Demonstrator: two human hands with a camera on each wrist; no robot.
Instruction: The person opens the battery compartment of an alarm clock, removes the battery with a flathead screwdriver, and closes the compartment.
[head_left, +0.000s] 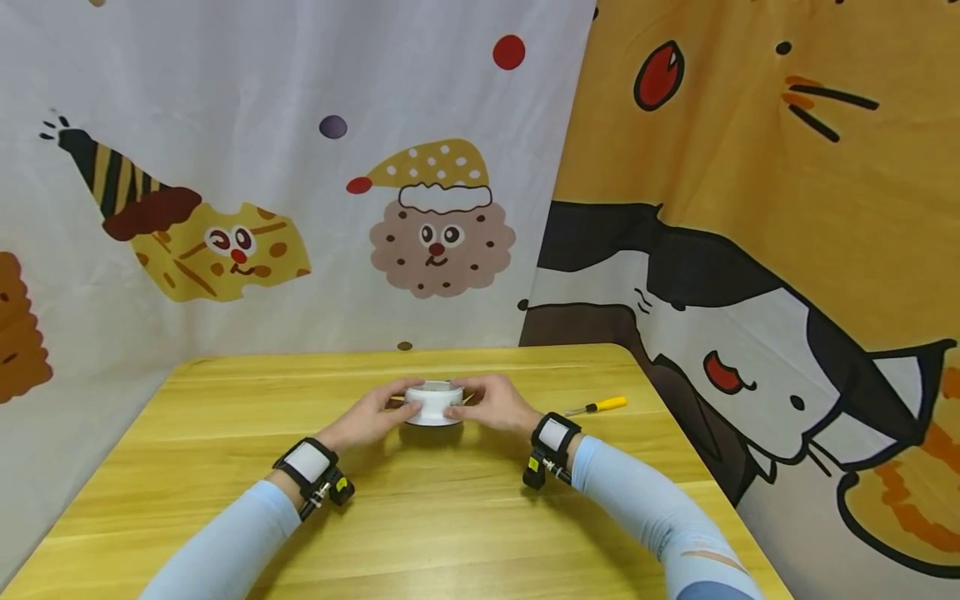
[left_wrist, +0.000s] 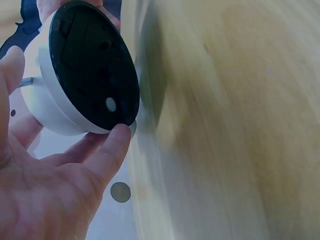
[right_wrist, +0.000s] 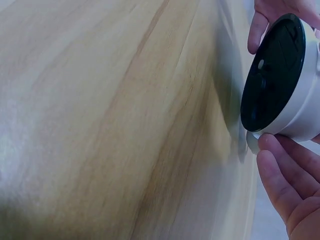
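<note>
A white round device (head_left: pixel 433 406) with a glossy black disc-shaped face (left_wrist: pixel 95 65) is held between both hands near the far side of the table. Its black face points down towards the wood, with a shadow beneath; in the wrist views it looks lifted off the surface. My left hand (head_left: pixel 373 414) grips its left side, thumb in front and fingers round behind. From the right, my right hand (head_left: pixel 497 403) grips the opposite side in the same way. In the left wrist view, a thin metal piece (left_wrist: pixel 26 82) sticks out of the white body. What kind of device it is, I cannot tell.
A screwdriver (head_left: pixel 606 404) with a yellow handle lies on the wooden table (head_left: pixel 450 533), to the right of my right hand. Beyond the table hang a printed white curtain (head_left: pixel 262 75) and a printed orange one (head_left: pixel 735 158).
</note>
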